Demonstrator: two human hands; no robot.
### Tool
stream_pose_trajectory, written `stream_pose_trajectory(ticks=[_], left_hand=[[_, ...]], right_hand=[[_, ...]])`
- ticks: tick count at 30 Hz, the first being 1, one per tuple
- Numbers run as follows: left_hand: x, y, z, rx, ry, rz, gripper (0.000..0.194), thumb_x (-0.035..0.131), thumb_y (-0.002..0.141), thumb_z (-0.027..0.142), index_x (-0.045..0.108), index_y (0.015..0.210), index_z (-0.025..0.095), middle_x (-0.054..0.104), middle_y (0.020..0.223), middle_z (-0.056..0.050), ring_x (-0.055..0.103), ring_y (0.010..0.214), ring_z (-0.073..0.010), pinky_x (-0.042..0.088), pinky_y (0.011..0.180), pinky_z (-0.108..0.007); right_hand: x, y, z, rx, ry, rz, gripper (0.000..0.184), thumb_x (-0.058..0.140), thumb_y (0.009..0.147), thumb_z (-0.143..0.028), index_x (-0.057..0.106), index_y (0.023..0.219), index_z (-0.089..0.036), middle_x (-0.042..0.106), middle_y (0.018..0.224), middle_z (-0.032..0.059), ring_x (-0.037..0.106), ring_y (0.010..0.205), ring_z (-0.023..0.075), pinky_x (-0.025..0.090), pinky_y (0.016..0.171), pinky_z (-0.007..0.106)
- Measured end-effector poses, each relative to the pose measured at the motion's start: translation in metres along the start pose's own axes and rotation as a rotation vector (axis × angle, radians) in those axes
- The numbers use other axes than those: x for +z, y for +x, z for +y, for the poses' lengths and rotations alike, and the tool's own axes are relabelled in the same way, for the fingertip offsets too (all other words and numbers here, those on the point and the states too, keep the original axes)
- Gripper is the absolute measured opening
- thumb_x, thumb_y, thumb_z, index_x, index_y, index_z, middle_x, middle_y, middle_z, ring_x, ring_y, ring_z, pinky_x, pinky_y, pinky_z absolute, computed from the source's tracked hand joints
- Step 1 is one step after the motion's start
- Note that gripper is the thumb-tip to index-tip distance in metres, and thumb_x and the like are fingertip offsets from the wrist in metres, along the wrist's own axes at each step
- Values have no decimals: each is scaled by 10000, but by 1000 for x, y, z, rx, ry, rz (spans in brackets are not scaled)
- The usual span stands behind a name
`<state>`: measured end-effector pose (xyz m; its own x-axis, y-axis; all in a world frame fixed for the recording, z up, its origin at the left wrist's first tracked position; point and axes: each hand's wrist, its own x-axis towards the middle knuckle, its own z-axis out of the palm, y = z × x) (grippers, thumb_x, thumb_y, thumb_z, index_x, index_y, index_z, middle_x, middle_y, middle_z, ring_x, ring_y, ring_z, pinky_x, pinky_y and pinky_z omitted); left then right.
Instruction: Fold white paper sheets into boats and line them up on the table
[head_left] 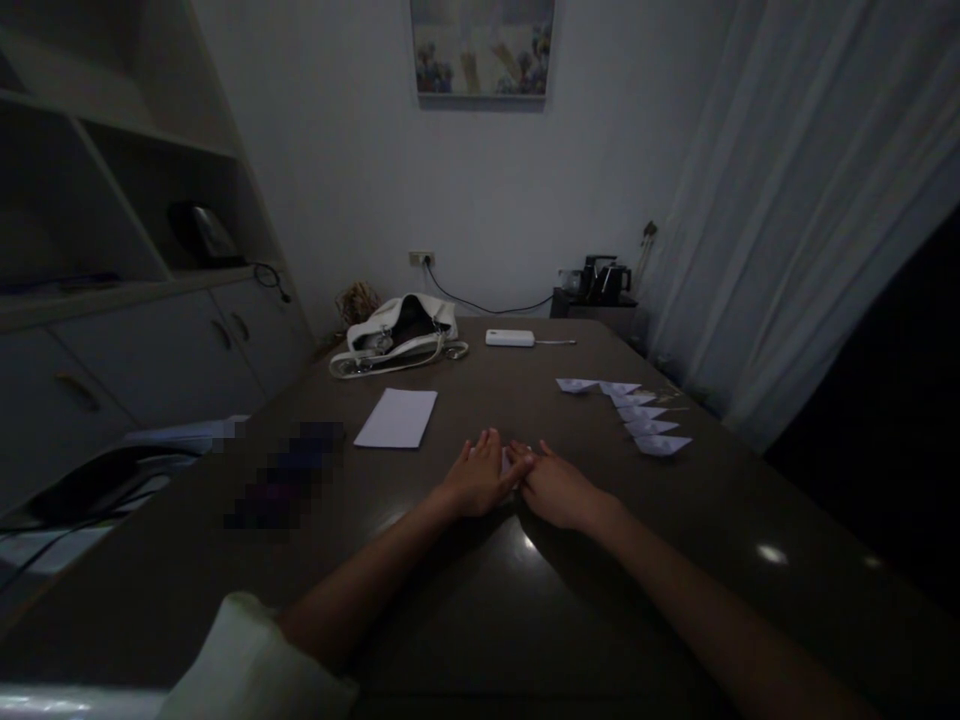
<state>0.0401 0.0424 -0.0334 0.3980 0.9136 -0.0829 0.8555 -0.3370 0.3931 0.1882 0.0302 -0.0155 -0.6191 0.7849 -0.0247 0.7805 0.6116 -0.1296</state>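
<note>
My left hand [478, 482] lies on the table with its fingers stretched forward, pressing a small piece of white paper [506, 461] against the top. My right hand [556, 490] rests flat on the same paper from the right, its fingertips meeting the left thumb. Most of that paper is hidden under both hands, so its shape cannot be made out. To the right, several folded white paper boats [660, 444] stand in a slanting row. A stack of white paper sheets [396, 418] lies to the left, beyond my left hand.
On the dark glossy table [480, 620], a white handbag [405, 335] sits at the far left. Near it is a white device with a short cable [510, 338]. A pixelated dark object [285, 475] lies at left. A black kettle set [604, 282] stands behind.
</note>
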Motion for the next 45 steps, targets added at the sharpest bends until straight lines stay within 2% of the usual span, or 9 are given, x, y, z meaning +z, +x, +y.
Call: stream_pose_trajectory(ticks=[10,18,28,36,42,45], left_hand=[[-8,-8,1,-14,55,-29,814,84,875,629,165,1430,38,141,1486,-224,98,1394,-269,101,1105,-497],[-14,-15,-10,-35,114,-34,876,77,854,668,140,1433,13,124,1484,-215,105,1391,-292,112,1091,-527],[-12,-19,-17,-43,212,-12,877,113,849,680,146,1438,30,127,1486,-185,102,1393,-290,41,1093,-556],[-9,-25,-15,-35,309,39,892,138,841,690,185,1430,23,126,1489,-192,109,1394,-300,33,1084,-584],[-9,-26,-15,-8,319,34,795,189,834,700,204,1447,194,154,1495,-183,134,1383,-330,44,1056,-618],[-9,-26,-14,-3,324,35,788,201,836,695,215,1444,195,174,1490,-195,140,1382,-332,39,1055,-617]], right_hand=[[1,-2,2,17,9,4,548,316,853,-156,346,1379,-5,372,1414,191,310,1339,236,197,1114,459],[-1,-2,0,11,15,14,534,316,850,-146,380,1361,-7,379,1409,192,314,1336,244,211,1106,478],[1,-3,1,5,-13,29,526,321,863,-159,370,1357,17,375,1407,211,344,1320,251,227,1102,466],[2,-2,1,3,-7,39,536,344,856,-168,372,1354,26,366,1405,229,359,1311,264,235,1097,467],[11,-1,-4,49,-36,124,519,307,896,-200,330,1403,-89,408,1402,174,395,1288,247,220,1091,477],[13,-2,-10,87,-68,187,486,312,905,-210,379,1378,-125,457,1368,155,438,1246,256,202,1087,492]])
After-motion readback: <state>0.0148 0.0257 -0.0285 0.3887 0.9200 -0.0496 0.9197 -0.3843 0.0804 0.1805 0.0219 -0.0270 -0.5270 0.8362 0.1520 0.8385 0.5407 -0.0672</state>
